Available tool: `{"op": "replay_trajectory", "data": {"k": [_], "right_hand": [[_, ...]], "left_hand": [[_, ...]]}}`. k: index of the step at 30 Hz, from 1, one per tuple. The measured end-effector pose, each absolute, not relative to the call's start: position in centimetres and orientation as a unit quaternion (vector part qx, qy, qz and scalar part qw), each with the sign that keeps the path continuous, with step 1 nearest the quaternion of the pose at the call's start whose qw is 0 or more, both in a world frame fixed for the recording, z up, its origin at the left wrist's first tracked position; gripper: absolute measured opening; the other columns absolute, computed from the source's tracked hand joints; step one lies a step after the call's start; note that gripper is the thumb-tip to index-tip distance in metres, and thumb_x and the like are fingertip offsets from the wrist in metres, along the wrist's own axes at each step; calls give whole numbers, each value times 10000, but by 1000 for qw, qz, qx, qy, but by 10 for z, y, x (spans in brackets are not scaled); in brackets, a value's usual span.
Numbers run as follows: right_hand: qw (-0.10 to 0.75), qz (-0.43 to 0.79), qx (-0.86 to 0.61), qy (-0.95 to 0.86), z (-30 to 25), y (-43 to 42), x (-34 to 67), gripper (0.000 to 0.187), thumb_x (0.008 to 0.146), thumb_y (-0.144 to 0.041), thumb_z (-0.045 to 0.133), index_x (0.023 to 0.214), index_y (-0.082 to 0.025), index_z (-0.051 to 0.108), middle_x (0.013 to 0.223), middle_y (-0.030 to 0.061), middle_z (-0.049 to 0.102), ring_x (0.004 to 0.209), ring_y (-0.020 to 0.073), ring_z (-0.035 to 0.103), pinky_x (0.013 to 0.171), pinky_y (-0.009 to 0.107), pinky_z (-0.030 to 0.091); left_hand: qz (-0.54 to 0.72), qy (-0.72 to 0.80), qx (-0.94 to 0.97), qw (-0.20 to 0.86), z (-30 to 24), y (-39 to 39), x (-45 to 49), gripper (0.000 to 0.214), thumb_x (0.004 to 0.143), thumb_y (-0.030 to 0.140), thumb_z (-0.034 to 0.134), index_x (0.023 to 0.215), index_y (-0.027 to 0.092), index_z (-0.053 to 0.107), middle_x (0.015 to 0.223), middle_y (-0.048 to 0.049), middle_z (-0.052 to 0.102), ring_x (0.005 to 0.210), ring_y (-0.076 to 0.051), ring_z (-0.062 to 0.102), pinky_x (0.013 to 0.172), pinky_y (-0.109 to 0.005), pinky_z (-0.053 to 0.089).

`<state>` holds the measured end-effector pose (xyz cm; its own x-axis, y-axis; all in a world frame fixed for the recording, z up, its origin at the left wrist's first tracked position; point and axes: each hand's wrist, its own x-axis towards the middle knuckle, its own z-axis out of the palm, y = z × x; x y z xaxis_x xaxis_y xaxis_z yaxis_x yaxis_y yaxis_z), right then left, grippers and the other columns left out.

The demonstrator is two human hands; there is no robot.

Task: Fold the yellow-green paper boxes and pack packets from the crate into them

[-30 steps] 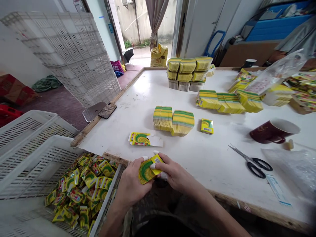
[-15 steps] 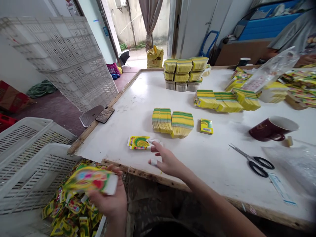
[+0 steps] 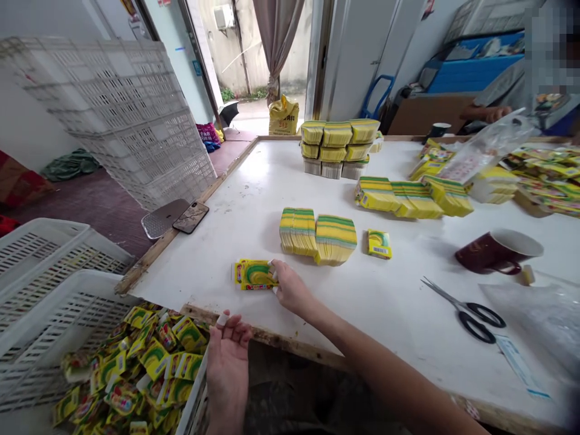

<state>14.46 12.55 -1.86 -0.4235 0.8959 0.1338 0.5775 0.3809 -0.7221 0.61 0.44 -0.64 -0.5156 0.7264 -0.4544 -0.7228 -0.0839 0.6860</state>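
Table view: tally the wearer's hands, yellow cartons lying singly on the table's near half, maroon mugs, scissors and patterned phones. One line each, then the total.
Hands: 2 (left hand, right hand)
Single cartons: 2 (touched carton, lone carton)
Maroon mug: 1
Scissors: 1 pair
Patterned phone: 1
Total: 7

A gathered curtain (image 3: 278,36) hangs in a bright doorway (image 3: 247,75); a dull reddish floor (image 3: 102,199) lies beside a white table (image 3: 244,223).
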Motion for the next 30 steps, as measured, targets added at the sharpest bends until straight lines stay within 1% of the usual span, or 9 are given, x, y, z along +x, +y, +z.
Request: {"op": "replay_trajectory", "data": {"k": [6, 9, 15, 18, 21, 23, 25, 28, 30], "right_hand": [[304, 410, -388, -768, 2, 70, 141, 636, 670, 3, 533, 1219, -229, 311, 799, -51, 489, 628, 112, 513, 536, 195, 427], [327, 563, -329, -684, 9, 33, 136, 599, 636, -5, 526, 1167, -241, 381, 833, -46, 495, 644, 103, 484, 532, 194, 379], [363, 650, -309, -592, 25, -2, 135, 444, 616, -111, 646, 1022, -214, 500, 831, -38, 465, 742, 131, 405, 680, 252, 363], [355, 660, -314, -583, 27, -4, 135, 418, 615, -183, 707, 997, -205, 539, 824, -33, 478, 749, 139, 395, 685, 257, 346], [378, 669, -329, -548, 25, 2, 140, 369, 650, -235, 723, 970, -211, 539, 758, -47, 449, 696, 130, 400, 624, 237, 329], [398, 665, -344, -530, 27, 9, 147, 324, 671, -261, 728, 922, -211, 530, 744, -48, 450, 687, 127, 418, 615, 233, 334], [413, 656, -349, -527, 30, 16, 156, 279, 702, -301, 721, 881, -202, 531, 768, -34, 485, 711, 134, 453, 641, 240, 365], [420, 632, -368, -537, 30, 21, 166, 221, 744, -337, 694, 817, -186, 550, 729, -27, 501, 693, 137, 470, 637, 245, 392], [419, 616, -384, -546, 27, 23, 170, 201, 752, -324, 687, 761, -181, 547, 684, -31, 494, 657, 131, 461, 604, 237, 392]], "left_hand": [[782, 411, 32, 468, 2, 6, 20, 548, 611, 622, 752, 995, 237, 679, 1062, -35, 684, 986, -202, 636, 814, -308, 558], [780, 395, 60, 481, 14, 0, 22, 666, 613, 670, 706, 1101, 220, 657, 1077, -81, 682, 1005, -263, 634, 803, -370, 570], [801, 319, 42, 505, 33, -3, 28, 521, 608, 666, 709, 774, 182, 613, 689, 18, 525, 631, -134, 548, 608, -262, 551], [784, 347, 31, 513, 32, -4, 33, 627, 464, 744, 749, 734, 195, 608, 661, 38, 529, 567, -113, 518, 543, -227, 517], [758, 379, 49, 529, 26, -8, 35, 745, 350, 797, 734, 822, 223, 671, 736, 21, 624, 647, -160, 600, 655, -284, 556], [743, 390, 96, 536, 21, -11, 34, 763, 414, 811, 701, 922, 242, 701, 834, -13, 680, 790, -221, 650, 738, -327, 563], [727, 413, 158, 525, 13, -13, 31, 614, 563, 699, 738, 972, 242, 714, 894, -29, 710, 876, -225, 659, 767, -301, 555], [712, 465, 216, 480, -4, -13, 30, 314, 704, 417, 781, 955, 235, 731, 906, -5, 739, 802, -155, 660, 736, -214, 535], [702, 485, 225, 471, -13, -12, 30, 256, 730, 387, 766, 921, 218, 740, 892, 1, 751, 770, -153, 661, 729, -216, 535]]}}
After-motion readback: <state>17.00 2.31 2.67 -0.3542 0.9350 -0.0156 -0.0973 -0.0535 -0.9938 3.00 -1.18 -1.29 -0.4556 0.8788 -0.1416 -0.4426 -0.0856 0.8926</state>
